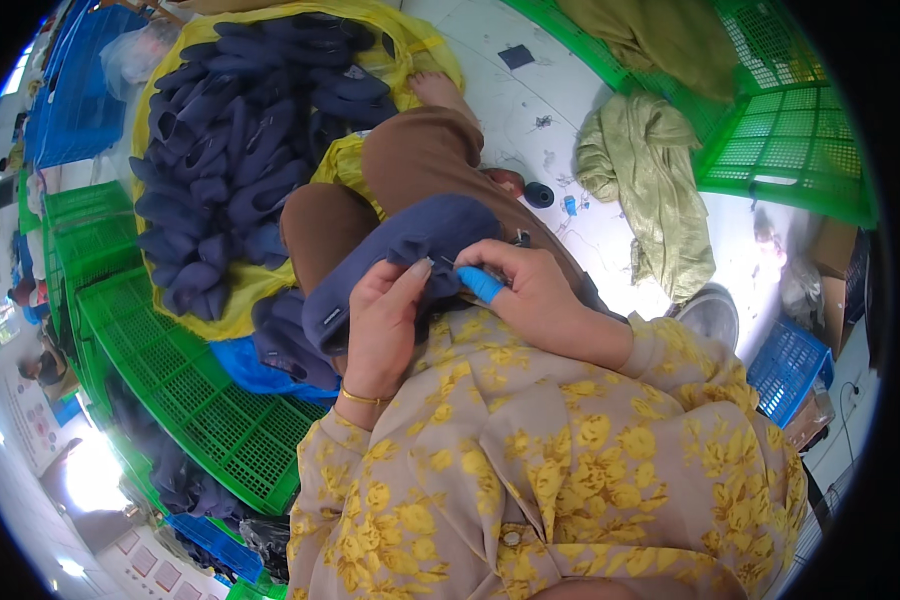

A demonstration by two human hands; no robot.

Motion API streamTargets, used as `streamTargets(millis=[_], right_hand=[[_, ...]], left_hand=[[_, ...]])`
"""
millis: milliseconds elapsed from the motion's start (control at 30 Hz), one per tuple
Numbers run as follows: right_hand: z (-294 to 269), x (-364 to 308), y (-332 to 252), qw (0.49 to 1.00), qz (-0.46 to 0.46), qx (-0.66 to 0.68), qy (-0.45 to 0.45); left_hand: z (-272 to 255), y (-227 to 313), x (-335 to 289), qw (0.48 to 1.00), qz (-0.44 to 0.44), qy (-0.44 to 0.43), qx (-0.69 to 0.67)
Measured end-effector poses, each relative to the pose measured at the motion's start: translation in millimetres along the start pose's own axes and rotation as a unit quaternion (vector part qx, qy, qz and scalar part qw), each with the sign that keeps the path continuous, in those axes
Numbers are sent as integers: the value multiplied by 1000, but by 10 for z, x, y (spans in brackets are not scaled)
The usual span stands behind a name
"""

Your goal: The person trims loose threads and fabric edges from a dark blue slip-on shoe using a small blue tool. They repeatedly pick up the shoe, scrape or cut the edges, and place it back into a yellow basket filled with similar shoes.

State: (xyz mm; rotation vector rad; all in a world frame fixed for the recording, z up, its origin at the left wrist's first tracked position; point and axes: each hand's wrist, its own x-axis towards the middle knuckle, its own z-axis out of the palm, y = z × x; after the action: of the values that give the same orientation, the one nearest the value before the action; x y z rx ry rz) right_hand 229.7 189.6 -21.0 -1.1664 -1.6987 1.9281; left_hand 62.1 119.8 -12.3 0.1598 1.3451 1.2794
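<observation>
A navy slipper (365,262) lies across brown trousers (415,160), its long axis slanting from lower left to upper right, toe end unclear. The left hand (382,325) pinches its fabric; the right hand (550,300) bunches close beside, its hold unclear.

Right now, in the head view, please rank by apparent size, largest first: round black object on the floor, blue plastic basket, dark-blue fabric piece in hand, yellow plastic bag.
Yellow plastic bag
Dark-blue fabric piece
Blue plastic basket
Round black object
</observation>
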Motion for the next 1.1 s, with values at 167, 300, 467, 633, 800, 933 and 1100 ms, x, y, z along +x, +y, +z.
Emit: streamTargets(millis=[167, 300, 467, 633, 800, 933, 1100], right_hand=[[10, 12, -24, 999, -28, -35, 2], [10, 24, -27, 998, -28, -48, -2], [42, 60, -25, 995, -34, -92, -4], [103, 92, 100, 980, -117, -162, -3], [147, 120, 140, 964, -185, -192, 18], [168, 137, 129, 965, -182, -186, 28], [105, 103, 92, 976, -127, -176, -5]], left_hand=[[-170, -106, 47, 998, 11, -54, -36], [-176, -97, 44, 996, 14, -70, -50], [-180, -97, 37, 996, 14, -75, -41], [-168, -82, 25, 996, 13, -71, -48], [-217, -132, 44, 988, 19, -114, -101], [-210, -144, 31, 988, 22, -106, -113], [-238, -162, 34, 988, 22, -102, -116]])
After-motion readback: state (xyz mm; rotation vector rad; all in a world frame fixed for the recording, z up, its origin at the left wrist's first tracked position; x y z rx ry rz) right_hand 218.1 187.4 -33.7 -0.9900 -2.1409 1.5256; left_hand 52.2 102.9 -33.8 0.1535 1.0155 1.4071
